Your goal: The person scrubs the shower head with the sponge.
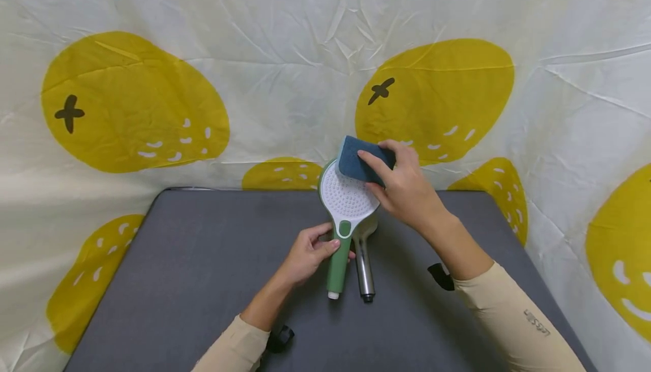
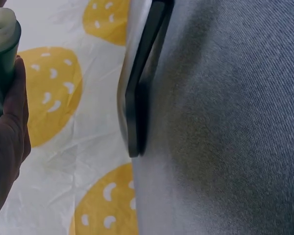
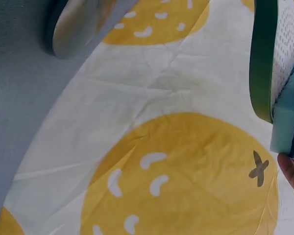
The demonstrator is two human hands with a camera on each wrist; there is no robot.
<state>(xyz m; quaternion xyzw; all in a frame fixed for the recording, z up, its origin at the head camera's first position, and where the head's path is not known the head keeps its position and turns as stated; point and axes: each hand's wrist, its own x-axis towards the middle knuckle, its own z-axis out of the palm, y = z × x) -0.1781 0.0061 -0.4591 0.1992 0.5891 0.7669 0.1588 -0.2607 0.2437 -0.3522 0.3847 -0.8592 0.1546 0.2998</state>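
Observation:
A green shower head (image 1: 338, 264) with a white nozzle face (image 1: 348, 197) is held up by my left hand (image 1: 307, 253), its fingers and thumb round the handle. In the left wrist view the handle's pale end (image 2: 2, 27) points toward the camera. My right hand (image 1: 407, 188) pinches a blue sponge (image 1: 358, 160) against the upper part of the nozzle face. The right wrist view shows the sponge's light-blue side (image 3: 286, 120) touching the face. A second, silver shower head (image 1: 364, 267) lies on the table behind the green one, its head partly hidden.
The dark grey table (image 1: 213, 259) reaches back to a white cloth (image 1: 290, 100) printed with yellow fruit shapes. The cloth also hangs on both sides. Black straps (image 1: 441, 277) are at my wrists.

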